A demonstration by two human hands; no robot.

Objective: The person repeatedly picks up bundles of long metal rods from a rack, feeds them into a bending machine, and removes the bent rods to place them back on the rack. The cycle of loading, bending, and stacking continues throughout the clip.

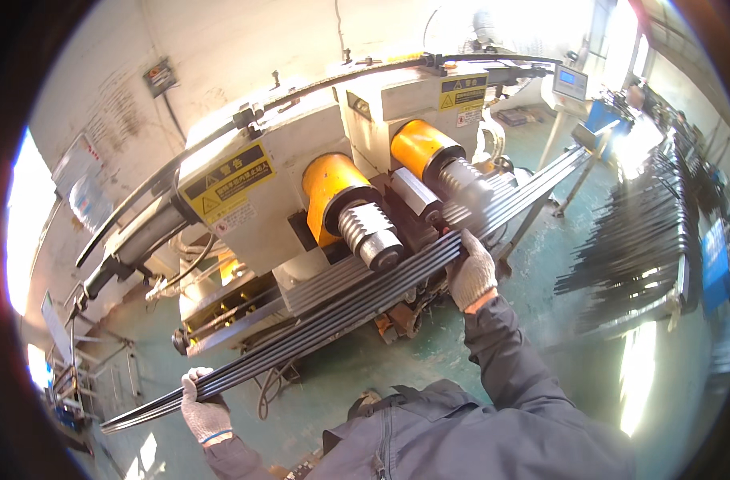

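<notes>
My left grip and right grip, both in pale knitted gloves, are closed on a bundle of long dark rods, which slants from near left to far right across the front of the pale machine. I hold it at two places well apart, probably because rods this long would sag or twist from one point; gathering them close likely stops them fanning out. My right grip sits near the ridged metal rollers, perhaps to steady the bundle there, though I cannot tell whether it touches the machine. The near left end runs past my left grip over the floor, while the far right end reaches a metal stand, which seems placed to bear that weight. Orange collars back the rollers, and yellow labels mark the housing. Beneath is a green, scuffed floor, with sunlight glaring on the right beside a broad pile of dark rods. A stained pale wall stands behind, and a small control screen at far right.
</notes>
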